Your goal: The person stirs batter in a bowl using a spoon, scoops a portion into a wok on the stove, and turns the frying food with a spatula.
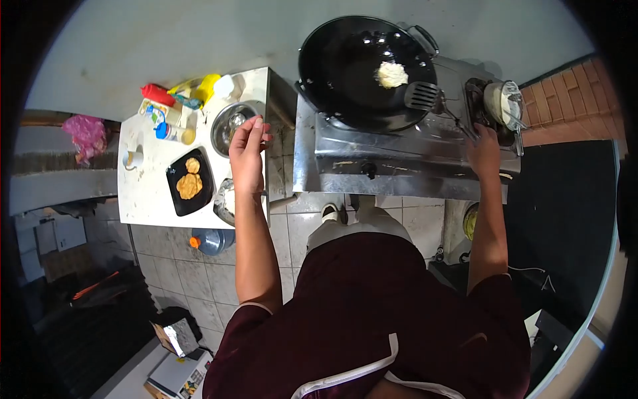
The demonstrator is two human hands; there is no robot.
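Note:
A large black wok (345, 86) sits on the metal stove (405, 149), with a pale lump of dough (392, 75) in its oil. My right hand (483, 143) grips the handle of a slotted spatula (421, 96), whose blade is over the wok's right side, beside the dough. My left hand (250, 136) is raised near the right edge of the white table (146, 199), in front of a metal bowl (222, 128). Its fingers are pressed together; anything between them is too small to make out. A black tray (182, 211) on the table holds several golden fried pieces (189, 187).
Bottles, including a red one (157, 94), and a white cup (133, 159) stand on the table. A strainer (510, 105) rests over a container right of the wok. A water jug (216, 241) is on the floor, below the table's edge.

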